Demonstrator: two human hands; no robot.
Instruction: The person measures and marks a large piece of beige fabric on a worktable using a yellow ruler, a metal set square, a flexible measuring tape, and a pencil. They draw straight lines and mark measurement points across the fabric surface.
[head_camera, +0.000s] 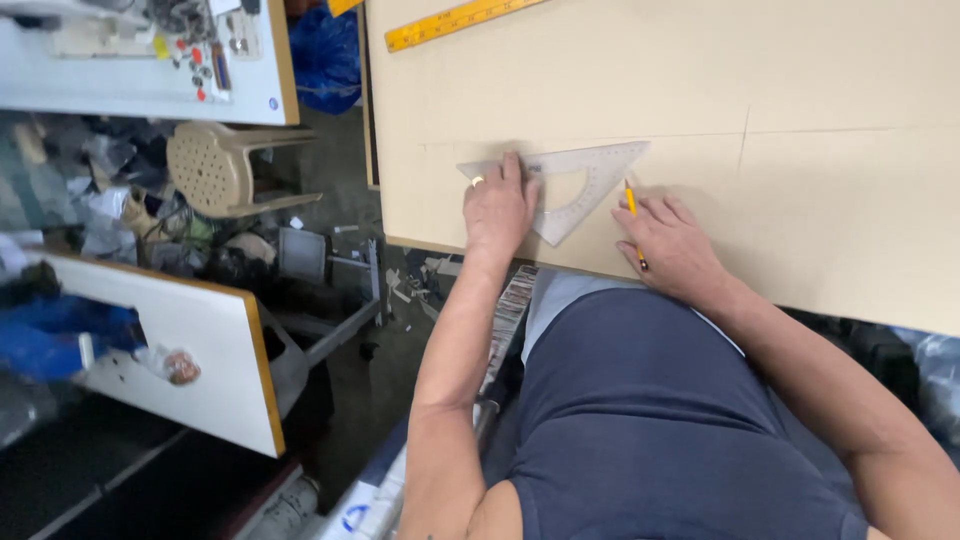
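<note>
My left hand (498, 208) presses flat on a clear plastic set square (585, 185) that lies on a large tan board (800, 210). A ring shows on one finger. My right hand (672, 245) grips a yellow pencil (634, 215), its upper end next to the set square's slanted edge. Thin pencil lines run across the board above the set square and to its right.
A yellow ruler (455, 20) lies at the board's far left corner. Left of the board are a beige plastic stool (215, 170), a white table (185, 365) and another white table (140, 75) with small parts. Clutter and a blue bag (325, 55) cover the floor.
</note>
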